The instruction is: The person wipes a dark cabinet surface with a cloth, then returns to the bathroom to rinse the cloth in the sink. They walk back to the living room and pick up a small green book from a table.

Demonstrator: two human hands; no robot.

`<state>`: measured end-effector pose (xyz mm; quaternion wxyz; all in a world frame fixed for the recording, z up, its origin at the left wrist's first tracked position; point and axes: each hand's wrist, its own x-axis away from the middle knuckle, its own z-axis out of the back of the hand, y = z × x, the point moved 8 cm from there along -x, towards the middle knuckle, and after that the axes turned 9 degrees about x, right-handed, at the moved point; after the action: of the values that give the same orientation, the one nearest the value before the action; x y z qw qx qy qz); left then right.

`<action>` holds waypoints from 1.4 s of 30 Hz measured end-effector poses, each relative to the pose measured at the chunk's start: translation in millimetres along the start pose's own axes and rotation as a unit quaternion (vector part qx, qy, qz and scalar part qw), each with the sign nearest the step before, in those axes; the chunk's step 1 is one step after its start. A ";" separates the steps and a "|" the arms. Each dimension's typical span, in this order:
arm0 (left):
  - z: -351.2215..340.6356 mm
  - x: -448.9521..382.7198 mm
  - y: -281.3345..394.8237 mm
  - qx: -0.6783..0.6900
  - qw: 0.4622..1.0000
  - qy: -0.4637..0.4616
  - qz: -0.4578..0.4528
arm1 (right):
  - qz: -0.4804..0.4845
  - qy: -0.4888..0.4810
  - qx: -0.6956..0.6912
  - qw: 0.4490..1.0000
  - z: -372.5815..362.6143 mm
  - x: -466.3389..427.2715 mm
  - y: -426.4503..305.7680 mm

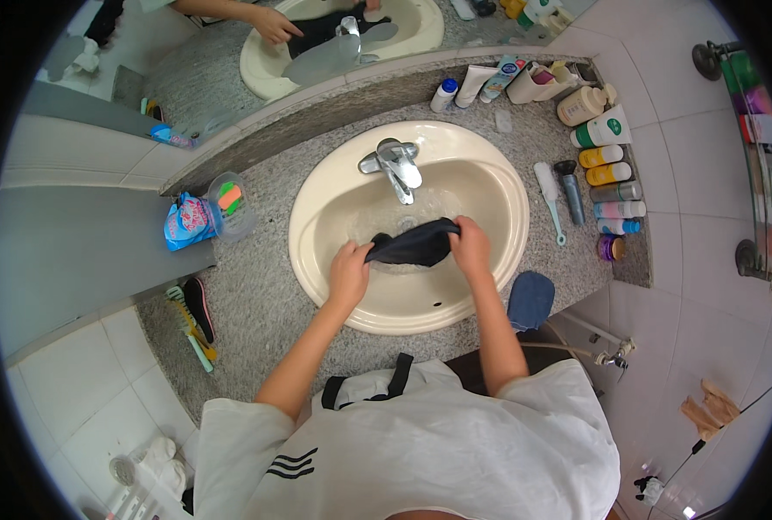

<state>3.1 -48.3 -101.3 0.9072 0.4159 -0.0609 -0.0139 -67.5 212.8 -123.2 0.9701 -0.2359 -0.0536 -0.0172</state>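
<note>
A dark cloth [418, 244], wet-looking and partly bunched, stretches between my two hands over the basin of the cream oval sink [314, 195]. My left hand [350, 270] pinches its left end. At the other end, my right hand [470, 244] grips an upper corner. Water stands in the basin beneath the cloth, around the drain. Above the far side of the basin juts the chrome faucet [399, 166]. Whether the cloth touches the water cannot be made out. A dark blue folded cloth [531, 299] lies on the counter's front edge, right of my right forearm.
Bottles and tubes [604, 156] line the counter's right side, near a white-bristled brush [548, 188] and a dark cylindrical item [571, 195]. On the left are a blue pouch [188, 221], a clear plastic bowl [233, 214] and hairbrushes [194, 318]. A mirror [210, 71] rises behind the sink.
</note>
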 end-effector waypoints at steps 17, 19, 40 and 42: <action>-140.4 -5.6 -87.6 -0.141 0.949 -0.275 0.063 | 0.031 -0.194 0.218 0.956 -160.2 26.8 36.5; -135.0 -21.5 -100.7 -0.103 0.973 -0.180 0.105 | 0.053 -0.097 0.236 0.965 -151.8 19.2 27.4; 202.6 13.0 166.2 0.155 0.981 0.055 -0.104 | 0.154 0.161 -0.062 0.973 259.9 70.5 -77.0; 174.9 3.8 143.7 0.159 0.983 0.050 -0.077 | 0.112 0.123 -0.076 0.983 226.9 54.7 -61.5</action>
<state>-18.0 -86.4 120.8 0.8274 0.5589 0.0153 -0.0529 -38.5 262.0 111.4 0.9444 -0.3098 0.0939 0.0585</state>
